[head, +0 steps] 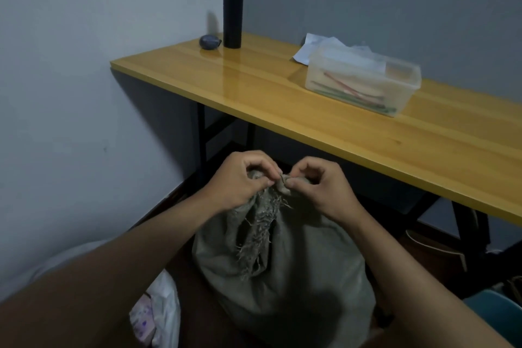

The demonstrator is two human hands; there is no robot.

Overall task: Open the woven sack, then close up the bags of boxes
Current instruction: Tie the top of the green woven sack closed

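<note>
A full grey-green woven sack (285,271) stands on the floor in front of me, its neck bunched and knotted at the top with frayed threads hanging down. My left hand (240,181) pinches the left side of the knot. My right hand (319,186) pinches the right side, thumb and fingers curled on the twisted fabric. Both hands meet at the knot (278,181). A white plastic bag (158,311) with printed boxes inside lies at the lower left beside the sack.
A yellow wooden table (282,99) on black legs stands just behind the sack. On it are a tall black flask (233,7), a small dark round object (210,42) and a clear plastic box (364,85) with paper and sticks. Walls close in left and behind.
</note>
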